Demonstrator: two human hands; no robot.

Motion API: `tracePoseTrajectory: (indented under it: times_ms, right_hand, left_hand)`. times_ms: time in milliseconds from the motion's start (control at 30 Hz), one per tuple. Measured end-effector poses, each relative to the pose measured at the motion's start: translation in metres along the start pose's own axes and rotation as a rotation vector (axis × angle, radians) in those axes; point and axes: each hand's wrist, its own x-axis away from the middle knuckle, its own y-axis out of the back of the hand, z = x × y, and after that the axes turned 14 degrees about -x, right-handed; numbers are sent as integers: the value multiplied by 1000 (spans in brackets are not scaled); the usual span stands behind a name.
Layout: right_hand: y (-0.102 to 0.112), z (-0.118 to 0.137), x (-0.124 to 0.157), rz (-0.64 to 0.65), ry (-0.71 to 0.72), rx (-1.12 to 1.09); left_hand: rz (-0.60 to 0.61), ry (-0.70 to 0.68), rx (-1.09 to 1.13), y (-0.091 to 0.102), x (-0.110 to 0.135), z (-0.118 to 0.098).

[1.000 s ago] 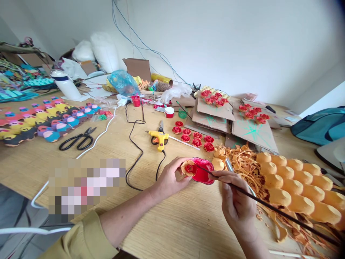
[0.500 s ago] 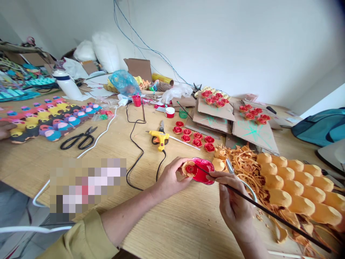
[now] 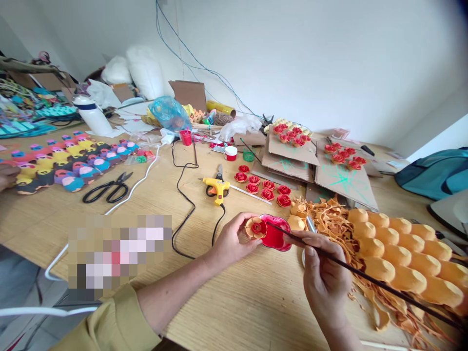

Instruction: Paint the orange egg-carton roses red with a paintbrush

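Note:
My left hand holds a small orange paper rose whose centre is painted red. Just behind the rose sits a red dish of paint on the wooden table. My right hand grips a long thin black brush; its tip reaches over the dish toward the rose. An orange egg carton with cut strips lies to the right of my right hand.
Finished red roses lie behind the dish, more on cardboard sheets. A yellow glue gun with a black cord, black scissors and coloured painted figures lie to the left. Another person's hand shows at the left edge.
My right hand has shifted slightly with the brush, its tip moving over the paint dish near the rose. The left hand keeps the rose in place.

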Motion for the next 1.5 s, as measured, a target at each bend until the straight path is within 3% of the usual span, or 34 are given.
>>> tracePoseTrajectory:
  times_ms: [167, 467, 667, 867, 1500]
  right_hand:
    - [-4, 4, 0, 11, -21, 8]
    - [-1, 4, -1, 27, 38, 13]
    - [0, 2, 4, 85, 5, 39]
    - [2, 5, 2, 150, 33, 59]
    - [4, 3, 0, 134, -1, 109]
  left_hand:
    - [0, 61, 137, -1, -1, 3]
    - [-11, 80, 154, -3, -2, 8]
    - [-19, 90, 179, -3, -3, 8]
    - [-48, 113, 171, 1, -5, 8]
    - [-103, 159, 103, 2, -6, 9]
